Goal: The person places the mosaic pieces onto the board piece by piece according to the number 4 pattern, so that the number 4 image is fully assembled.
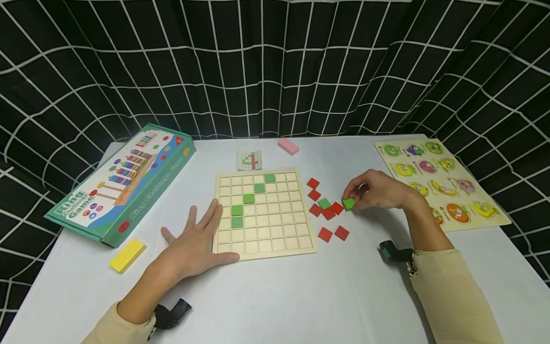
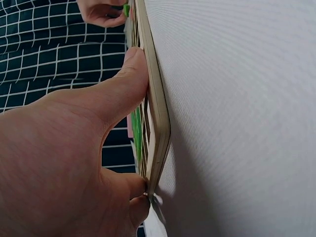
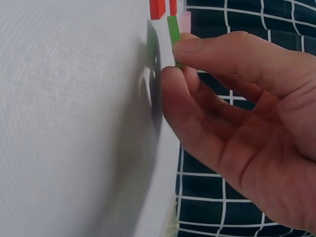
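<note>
A square wooden grid board (image 1: 275, 224) lies in the middle of the table, with several green tiles (image 1: 248, 198) set in its cells along a slanting line. Fingers spread, my left hand (image 1: 195, 243) rests on the board's left side, its thumb along the near edge; the left wrist view shows the thumb (image 2: 131, 74) against the rim. Right of the board, my right hand (image 1: 378, 191) pinches one green tile (image 1: 348, 204) between thumb and fingertips. In the right wrist view that tile (image 3: 174, 30) stands on edge, slightly above the cloth. Several red tiles (image 1: 325, 234) and a green one (image 1: 324, 203) lie nearby.
Behind the board are a small pattern card (image 1: 249, 161) and a pink block (image 1: 288, 146). A Ring Challenge Game box (image 1: 124, 181) and a yellow block (image 1: 127, 256) lie at left. A fruit picture board (image 1: 442, 184) lies at right, partly behind the right forearm.
</note>
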The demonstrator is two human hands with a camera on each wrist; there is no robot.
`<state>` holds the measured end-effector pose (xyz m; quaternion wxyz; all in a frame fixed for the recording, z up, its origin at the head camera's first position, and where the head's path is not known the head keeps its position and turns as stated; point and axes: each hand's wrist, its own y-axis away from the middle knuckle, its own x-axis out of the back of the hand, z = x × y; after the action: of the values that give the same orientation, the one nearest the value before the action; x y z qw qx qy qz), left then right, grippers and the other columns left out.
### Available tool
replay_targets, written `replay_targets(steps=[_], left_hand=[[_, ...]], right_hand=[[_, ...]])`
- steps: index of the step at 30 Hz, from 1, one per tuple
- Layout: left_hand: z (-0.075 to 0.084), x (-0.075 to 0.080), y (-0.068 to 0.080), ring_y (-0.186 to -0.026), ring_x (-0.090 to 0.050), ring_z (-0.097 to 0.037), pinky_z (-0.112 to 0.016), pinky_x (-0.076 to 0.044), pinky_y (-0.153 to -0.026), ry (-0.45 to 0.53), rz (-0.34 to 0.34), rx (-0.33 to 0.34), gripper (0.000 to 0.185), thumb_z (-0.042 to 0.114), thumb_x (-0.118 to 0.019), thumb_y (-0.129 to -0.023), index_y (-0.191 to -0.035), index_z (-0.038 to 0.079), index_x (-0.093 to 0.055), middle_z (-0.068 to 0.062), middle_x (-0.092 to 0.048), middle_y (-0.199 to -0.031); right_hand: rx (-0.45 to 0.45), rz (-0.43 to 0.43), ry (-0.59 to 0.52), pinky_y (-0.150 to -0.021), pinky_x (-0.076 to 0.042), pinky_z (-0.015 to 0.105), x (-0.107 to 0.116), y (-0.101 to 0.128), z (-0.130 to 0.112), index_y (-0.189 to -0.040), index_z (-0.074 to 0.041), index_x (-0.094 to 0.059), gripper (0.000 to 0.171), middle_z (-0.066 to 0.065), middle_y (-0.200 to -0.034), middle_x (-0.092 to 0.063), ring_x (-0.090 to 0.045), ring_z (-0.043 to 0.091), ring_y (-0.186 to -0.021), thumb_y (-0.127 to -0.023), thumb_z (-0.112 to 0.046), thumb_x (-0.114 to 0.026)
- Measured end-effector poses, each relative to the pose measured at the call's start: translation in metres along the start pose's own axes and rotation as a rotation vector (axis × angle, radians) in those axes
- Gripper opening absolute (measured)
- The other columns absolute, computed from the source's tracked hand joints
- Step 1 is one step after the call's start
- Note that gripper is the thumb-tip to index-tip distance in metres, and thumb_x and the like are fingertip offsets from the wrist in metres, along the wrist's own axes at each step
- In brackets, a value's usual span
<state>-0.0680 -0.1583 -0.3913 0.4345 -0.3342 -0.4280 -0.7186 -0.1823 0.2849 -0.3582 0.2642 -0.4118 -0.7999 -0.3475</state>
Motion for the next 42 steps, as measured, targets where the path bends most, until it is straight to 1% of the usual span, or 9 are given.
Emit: replay_targets(steps=[7, 12, 18, 22, 31, 34, 37, 39, 42], left_hand=[[0.0, 0.001, -0.001, -0.158, 0.008, -0.052, -0.096, 0.01, -0.093, -0.001, -0.006, 0.004, 0.126, 0.08, -0.069, -0.08, -0.169, 0.016, -0.007, -0.002, 0.003, -0.177], [-0.001, 0.0, -0.001, -0.158, 0.008, -0.052, -0.096, 0.01, -0.093, 0.0, -0.008, 0.005, 0.125, 0.079, -0.069, -0.08, -0.169, 0.016, -0.007, -0.001, 0.004, -0.177], [0.0, 0.0, 0.0, -0.158, 0.007, -0.052, -0.096, 0.009, -0.094, -0.001, -0.005, 0.0, 0.125, 0.08, -0.068, -0.081, -0.169, 0.016, -0.007, -0.001, 0.004, -0.177], [-0.001, -0.001, 0.0, -0.159, 0.008, -0.052, -0.096, 0.009, -0.094, 0.0, -0.008, 0.006, 0.125, 0.08, -0.068, -0.08, -0.169, 0.016, -0.007, -0.001, 0.004, -0.177], [-0.002, -0.002, -0.002, -0.159, 0.01, -0.051, -0.095, 0.011, -0.094, 0.003, -0.012, 0.009, 0.125, 0.079, -0.069, -0.08, -0.169, 0.016, -0.007, 0.0, 0.005, -0.177], [-0.002, -0.001, -0.001, -0.159, 0.01, -0.051, -0.095, 0.012, -0.094, 0.005, -0.01, 0.01, 0.125, 0.08, -0.069, -0.08, -0.169, 0.016, -0.007, 0.0, 0.005, -0.177], [-0.001, -0.001, -0.001, -0.158, 0.009, -0.051, -0.096, 0.011, -0.094, 0.002, -0.007, 0.009, 0.125, 0.08, -0.068, -0.08, -0.169, 0.016, -0.007, 0.0, 0.005, -0.177], [-0.001, 0.0, -0.001, -0.159, 0.009, -0.051, -0.096, 0.01, -0.094, 0.0, -0.007, 0.01, 0.125, 0.08, -0.068, -0.08, -0.169, 0.016, -0.007, 0.0, 0.005, -0.177], [-0.002, 0.0, -0.002, -0.159, 0.009, -0.051, -0.096, 0.01, -0.094, -0.003, -0.004, 0.011, 0.125, 0.08, -0.069, -0.08, -0.169, 0.015, -0.007, 0.0, 0.005, -0.177]], right_hand=[[-0.01, 0.065, 0.013, -0.07, -0.054, 0.028, -0.005, -0.001, -0.007, -0.103, -0.009, -0.081, 0.026, 0.007, -0.098, -0.074, -0.062, 0.024, -0.089, -0.079, -0.005, -0.088], [-0.005, 0.094, 0.006, -0.07, -0.053, 0.029, -0.009, -0.004, -0.015, -0.102, -0.009, -0.081, 0.026, 0.008, -0.094, -0.073, -0.061, 0.024, -0.088, -0.078, -0.004, -0.088], [0.002, 0.103, -0.011, -0.069, -0.054, 0.029, -0.017, -0.01, -0.022, -0.102, -0.009, -0.081, 0.025, 0.008, -0.094, -0.074, -0.063, 0.024, -0.087, -0.079, 0.001, -0.084], [0.012, 0.112, -0.008, -0.068, -0.055, 0.03, -0.025, -0.014, -0.029, -0.102, -0.01, -0.081, 0.024, 0.007, -0.093, -0.074, -0.063, 0.024, -0.087, -0.08, 0.0, -0.081], [0.005, 0.094, -0.047, -0.069, -0.057, 0.03, -0.039, -0.024, -0.048, -0.104, -0.008, -0.081, 0.022, 0.008, -0.092, -0.075, -0.064, 0.024, -0.085, -0.083, -0.001, -0.08], [0.013, 0.091, -0.041, -0.069, -0.057, 0.03, -0.045, -0.027, -0.056, -0.104, -0.01, -0.081, 0.022, 0.006, -0.092, -0.075, -0.065, 0.023, -0.085, -0.083, -0.002, -0.082], [0.03, 0.091, -0.033, -0.065, -0.055, 0.031, -0.051, -0.03, -0.065, -0.101, -0.011, -0.081, 0.021, 0.006, -0.088, -0.074, -0.065, 0.023, -0.082, -0.082, -0.003, -0.084], [0.044, 0.088, -0.043, -0.06, -0.054, 0.031, -0.055, -0.032, -0.071, -0.099, -0.012, -0.081, 0.022, 0.006, -0.086, -0.073, -0.064, 0.023, -0.08, -0.08, -0.002, -0.085], [0.05, 0.076, -0.071, -0.052, -0.049, 0.03, -0.061, -0.033, -0.081, -0.098, -0.012, -0.081, 0.022, 0.006, -0.083, -0.071, -0.063, 0.022, -0.071, -0.08, 0.0, -0.084]])
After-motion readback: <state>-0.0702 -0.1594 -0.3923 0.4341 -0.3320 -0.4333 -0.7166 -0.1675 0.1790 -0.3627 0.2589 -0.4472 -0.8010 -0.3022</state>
